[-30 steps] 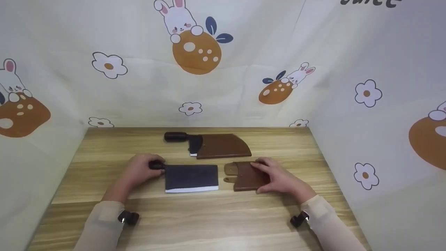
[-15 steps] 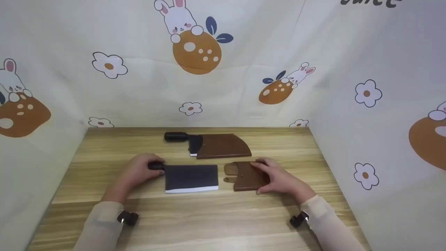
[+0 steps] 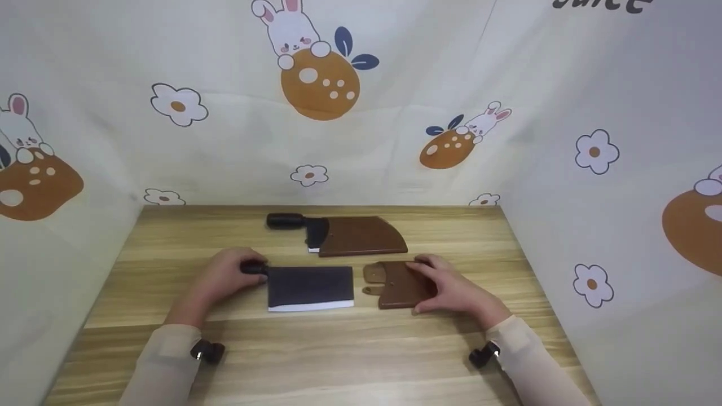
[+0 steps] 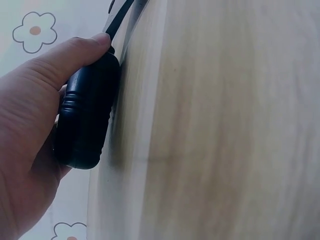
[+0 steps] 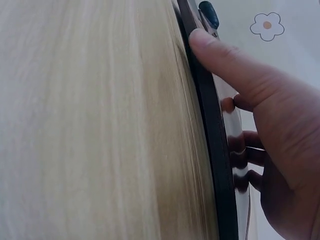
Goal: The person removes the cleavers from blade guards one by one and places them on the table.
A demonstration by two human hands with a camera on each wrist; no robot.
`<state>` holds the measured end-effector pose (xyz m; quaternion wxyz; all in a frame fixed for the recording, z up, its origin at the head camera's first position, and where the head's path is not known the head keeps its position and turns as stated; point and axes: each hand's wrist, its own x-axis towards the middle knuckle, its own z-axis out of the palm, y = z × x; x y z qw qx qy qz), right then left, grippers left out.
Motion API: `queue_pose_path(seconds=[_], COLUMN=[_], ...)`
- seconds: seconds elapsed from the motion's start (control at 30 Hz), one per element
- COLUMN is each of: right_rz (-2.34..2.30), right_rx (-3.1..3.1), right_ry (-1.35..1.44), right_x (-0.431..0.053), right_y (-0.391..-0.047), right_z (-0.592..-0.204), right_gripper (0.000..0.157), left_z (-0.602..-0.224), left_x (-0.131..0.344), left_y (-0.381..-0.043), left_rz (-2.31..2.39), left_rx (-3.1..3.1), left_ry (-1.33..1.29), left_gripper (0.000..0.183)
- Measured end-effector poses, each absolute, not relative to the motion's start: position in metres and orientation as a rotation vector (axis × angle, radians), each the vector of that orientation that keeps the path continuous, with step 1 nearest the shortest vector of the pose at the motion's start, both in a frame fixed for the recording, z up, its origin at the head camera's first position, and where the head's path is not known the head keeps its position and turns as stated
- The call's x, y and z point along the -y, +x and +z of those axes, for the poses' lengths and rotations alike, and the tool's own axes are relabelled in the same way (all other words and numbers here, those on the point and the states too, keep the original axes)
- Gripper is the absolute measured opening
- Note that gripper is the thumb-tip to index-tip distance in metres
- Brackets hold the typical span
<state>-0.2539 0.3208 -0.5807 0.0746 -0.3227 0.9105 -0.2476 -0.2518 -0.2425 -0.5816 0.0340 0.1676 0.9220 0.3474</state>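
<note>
From where I sit, well away from the table (image 3: 338, 361), I have both hands in view. The left hand (image 3: 228, 276) grasps the black handle (image 4: 87, 115) of a cleaver (image 3: 310, 286), thumb laid along it near the neck in the left wrist view. The blade lies flat on the wood in front of the person, dark across its face, with a pale strip along the edge nearest the body.

The right hand (image 3: 454, 288) grips a brown sheath (image 3: 406, 293) across its width: I see the thumb against the near edge and the fingers bent onto the upper face, reflected in its shine. The sheath lies just right of the cleaver's square end, the two apart with a narrow gap between, and two tan tabs (image 3: 373, 274) reach from its mouth toward the blade.

Behind them I make out a second knife (image 3: 285, 221), its black handle pointing left and most of its blade inside a brown cover (image 3: 364, 237). Pale sleeves (image 3: 166, 355) end at the wrists, each with a small black device (image 3: 210, 352). Around the table hangs light cloth (image 3: 225, 152) printed with rabbits, orange fruit and flowers
</note>
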Motion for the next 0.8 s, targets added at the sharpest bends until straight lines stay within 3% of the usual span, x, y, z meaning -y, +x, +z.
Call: queue_pose_path(seconds=[0.47,0.8], right_rz=[-0.754,-0.766], right_rx=[-2.814,-2.855], right_ry=[-1.074,-1.085], right_x=[-0.309,-0.286], right_y=[-0.266,-0.287], right_z=[-0.563,-0.552], right_gripper=[0.089,0.075], left_z=[-0.568,-0.556], left_x=[0.229,0.208], left_y=[-0.261,-0.284], left_rz=[1.121,1.000], left_rx=[-2.894,-2.972], left_ry=[0.572,0.626], left_gripper=[0.030,0.042])
